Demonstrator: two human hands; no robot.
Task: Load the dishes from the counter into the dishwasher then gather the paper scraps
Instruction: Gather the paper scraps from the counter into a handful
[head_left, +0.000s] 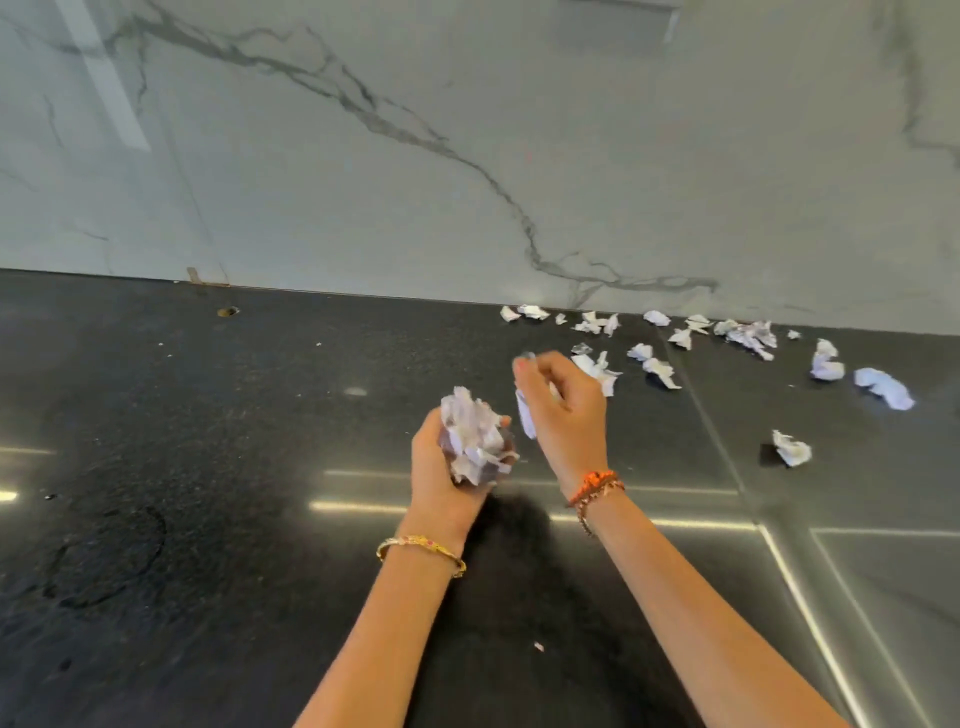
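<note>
Your left hand (441, 462) is raised over the dark counter (208, 441), fingers curled around a crumpled wad (475, 436) of paper scraps. Just beside it, your right hand (563, 415) pinches a single white scrap (524, 415) between curled fingers and thumb. More loose scraps (748, 335) lie scattered to the right, most along the foot of the marble wall (467, 156), a few nearer you. One lone piece (790, 448) sits apart from the others, right of your right wrist.

Glossy black speckled counter (208, 467), white grey-veined marble backsplash (363, 182), light streaks reflected, possibly ceiling strips
</note>
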